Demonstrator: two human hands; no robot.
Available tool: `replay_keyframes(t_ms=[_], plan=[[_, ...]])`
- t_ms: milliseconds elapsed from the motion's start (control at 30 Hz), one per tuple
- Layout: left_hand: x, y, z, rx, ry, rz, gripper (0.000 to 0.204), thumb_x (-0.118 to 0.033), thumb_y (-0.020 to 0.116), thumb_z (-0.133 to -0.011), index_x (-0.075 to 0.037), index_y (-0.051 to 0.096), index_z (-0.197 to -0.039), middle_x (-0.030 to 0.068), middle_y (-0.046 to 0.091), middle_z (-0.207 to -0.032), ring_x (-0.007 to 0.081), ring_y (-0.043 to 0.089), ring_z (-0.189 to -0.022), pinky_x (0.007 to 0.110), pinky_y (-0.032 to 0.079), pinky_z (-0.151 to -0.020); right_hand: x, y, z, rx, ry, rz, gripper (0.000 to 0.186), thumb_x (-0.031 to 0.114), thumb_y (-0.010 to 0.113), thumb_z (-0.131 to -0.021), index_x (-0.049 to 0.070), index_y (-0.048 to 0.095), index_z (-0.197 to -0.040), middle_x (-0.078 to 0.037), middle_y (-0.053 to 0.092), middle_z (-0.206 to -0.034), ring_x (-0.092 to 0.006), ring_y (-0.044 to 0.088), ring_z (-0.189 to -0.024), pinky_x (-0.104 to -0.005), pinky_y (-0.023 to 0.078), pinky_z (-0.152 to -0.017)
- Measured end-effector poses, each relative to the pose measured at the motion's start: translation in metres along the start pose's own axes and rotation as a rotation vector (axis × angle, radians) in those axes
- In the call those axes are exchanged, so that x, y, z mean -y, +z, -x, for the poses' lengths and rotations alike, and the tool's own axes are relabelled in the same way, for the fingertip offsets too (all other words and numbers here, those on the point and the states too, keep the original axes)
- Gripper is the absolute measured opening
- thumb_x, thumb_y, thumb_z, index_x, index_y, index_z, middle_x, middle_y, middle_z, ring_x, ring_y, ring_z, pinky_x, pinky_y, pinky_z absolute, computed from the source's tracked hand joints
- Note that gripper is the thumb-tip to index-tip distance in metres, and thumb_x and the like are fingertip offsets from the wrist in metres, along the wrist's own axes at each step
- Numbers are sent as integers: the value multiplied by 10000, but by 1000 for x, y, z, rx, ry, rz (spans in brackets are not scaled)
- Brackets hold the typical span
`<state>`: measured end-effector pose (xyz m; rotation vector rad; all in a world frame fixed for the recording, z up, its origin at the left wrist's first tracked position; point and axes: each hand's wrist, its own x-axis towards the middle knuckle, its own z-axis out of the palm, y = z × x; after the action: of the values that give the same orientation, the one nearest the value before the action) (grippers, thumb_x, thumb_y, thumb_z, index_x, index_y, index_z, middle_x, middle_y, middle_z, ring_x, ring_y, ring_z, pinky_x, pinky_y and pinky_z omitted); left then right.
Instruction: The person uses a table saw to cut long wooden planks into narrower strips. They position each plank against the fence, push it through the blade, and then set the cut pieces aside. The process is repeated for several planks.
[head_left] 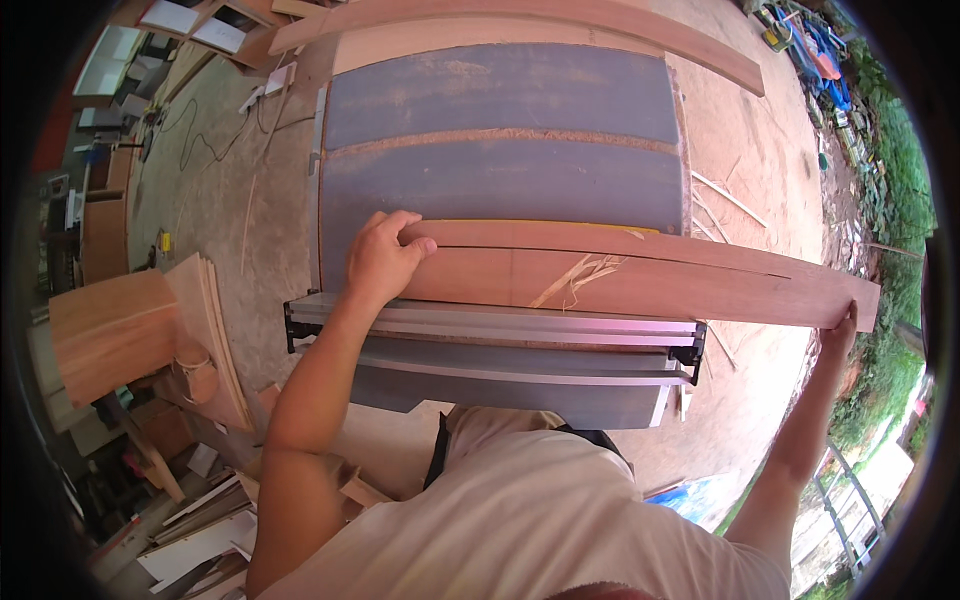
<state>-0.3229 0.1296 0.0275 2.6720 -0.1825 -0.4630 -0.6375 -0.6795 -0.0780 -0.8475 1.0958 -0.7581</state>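
Observation:
A long reddish-brown wooden board [660,285] lies across the near part of a grey worktable [500,185]. A dark slit runs lengthwise through it from the left end and stops short of the right end. Pale wood splinters [580,278] rest on top of it. My left hand [385,258] grips the board's left end, thumb and index finger on the upper strip. At the far right, my right hand [845,318] holds the board's overhanging end by its near corner. The undersides of both grips are hidden. Just nearer to me is a metal rail [500,322].
Another long plank [560,15] lies along the table's far edge. Panels and a wooden box [115,330] stand to the left, with offcuts [200,545] below. A cable [195,130] crosses the floor. Thin wood strips [728,197] lie right of the table.

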Motion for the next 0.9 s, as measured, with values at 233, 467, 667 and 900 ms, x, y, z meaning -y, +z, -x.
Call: replay_keyframes(t_ms=[233,467,667,900], plan=[[17,12,-16,-35,16,-18,340,-258,765,-755,-73,666,-1022,119,567,-960,271,586,-855,377,486,-779,-7,20,13,-44,-66,77,390,208,496,-969,23,491,-1312,-127,565,-1273,-251,570,-1140,-376,512,-925],[9,12,-16,-18,-27,-19,322,-232,769,-755,-66,639,-998,118,565,-958,263,591,-863,374,487,-765,-22,10,12,-2,-329,553,417,154,494,-969,46,448,-1369,-123,554,-1282,-246,574,-1128,-364,513,-919],[11,6,-21,78,16,-9,339,-185,770,-747,-49,602,-1008,119,547,-977,283,572,-893,381,473,-775,-43,35,27,-78,-177,265,451,99,466,-973,104,404,-1420,-125,505,-1333,-264,566,-1126,-360,504,-933],[14,-4,-17,143,85,-55,394,-157,781,-709,-28,581,-1023,113,528,-999,288,551,-888,370,459,-767,-61,34,16,-66,-125,303,417,165,441,-998,90,408,-1407,-117,498,-1337,-238,557,-1137,-345,507,-928]])
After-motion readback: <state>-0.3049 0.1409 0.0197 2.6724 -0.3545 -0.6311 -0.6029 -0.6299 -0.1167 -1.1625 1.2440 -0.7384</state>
